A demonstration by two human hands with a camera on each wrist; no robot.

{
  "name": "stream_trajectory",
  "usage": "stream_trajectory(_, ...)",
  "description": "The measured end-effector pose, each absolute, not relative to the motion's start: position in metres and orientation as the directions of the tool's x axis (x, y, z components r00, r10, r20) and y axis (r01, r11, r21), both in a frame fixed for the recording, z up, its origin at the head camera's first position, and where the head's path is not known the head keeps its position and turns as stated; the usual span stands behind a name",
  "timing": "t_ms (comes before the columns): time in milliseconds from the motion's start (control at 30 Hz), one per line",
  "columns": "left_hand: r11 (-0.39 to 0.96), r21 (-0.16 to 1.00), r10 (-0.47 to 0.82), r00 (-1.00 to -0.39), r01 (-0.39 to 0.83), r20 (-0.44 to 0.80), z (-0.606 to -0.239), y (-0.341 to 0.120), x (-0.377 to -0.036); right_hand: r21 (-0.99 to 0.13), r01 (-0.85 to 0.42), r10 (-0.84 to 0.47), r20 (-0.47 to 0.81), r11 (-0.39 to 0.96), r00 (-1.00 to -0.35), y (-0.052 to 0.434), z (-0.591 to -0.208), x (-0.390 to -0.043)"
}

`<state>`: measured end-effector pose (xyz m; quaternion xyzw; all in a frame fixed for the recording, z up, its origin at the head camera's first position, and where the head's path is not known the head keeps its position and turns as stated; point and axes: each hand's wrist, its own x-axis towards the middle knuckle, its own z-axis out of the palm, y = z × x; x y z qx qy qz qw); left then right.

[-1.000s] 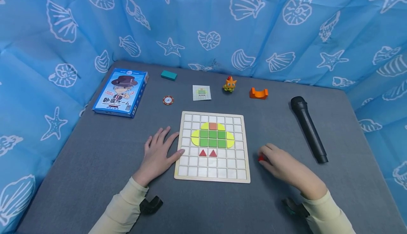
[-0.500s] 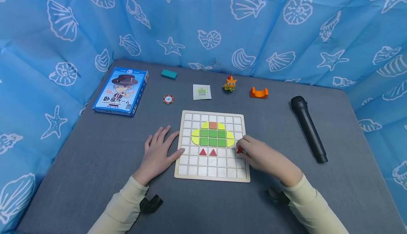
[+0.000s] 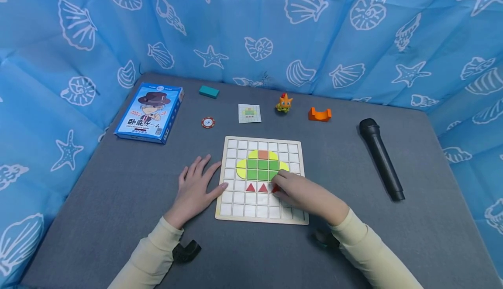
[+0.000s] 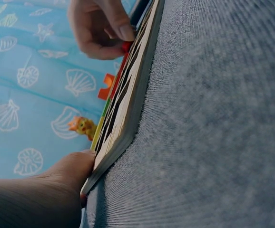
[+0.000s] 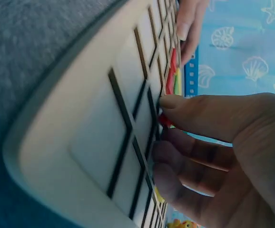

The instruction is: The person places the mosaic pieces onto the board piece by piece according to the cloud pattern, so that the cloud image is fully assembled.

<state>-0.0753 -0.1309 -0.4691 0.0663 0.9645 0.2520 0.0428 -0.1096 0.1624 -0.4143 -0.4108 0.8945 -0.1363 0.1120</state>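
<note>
— Since half a second ago the right hand (image 3: 304, 193) has slid leftward across the wooden grid board (image 3: 262, 219), from its right edge to the row of red triangles. What sits on the far left?

— Farthest left on the grey table (image 3: 98, 201) lies a blue game box (image 3: 150, 113), with a red chip (image 3: 208, 122) and a teal block (image 3: 208, 91) just to its right.

— And the left hand (image 3: 195, 190)?

— It lies flat, fingers straight and slightly spread, thumb touching the board's left edge.

— What's on the board?

— A green and yellow tile shape (image 3: 262, 166) with an orange square on top, and two red triangles (image 3: 257, 187) below it. The right hand pinches a red piece (image 3: 276, 188) between thumb and fingertips, just right of those triangles, at the board's surface.

— Further right?

— A pattern card (image 3: 249, 113), an orange toy figure (image 3: 284, 103) and an orange bracket (image 3: 319, 114) lie behind the board; a black microphone (image 3: 380, 158) is at the far right.
</note>
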Motion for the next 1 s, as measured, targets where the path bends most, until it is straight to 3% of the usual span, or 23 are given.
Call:
stream_trajectory(633, 0.862, 0.491, 0.155, -0.988, 0.129, -0.012, -0.4699, -0.1307, -0.0743, -0.317, -0.656, -0.713, -0.103, 0.685, -0.694, 0.1592, -0.416, -0.1075)
stream_trajectory(1000, 0.864, 0.489, 0.152, -0.988, 0.118, -0.029, -0.4703, -0.1314, -0.0734, -0.41, -0.604, -0.693, -0.105, 0.684, -0.713, 0.167, -0.4176, -0.1051)
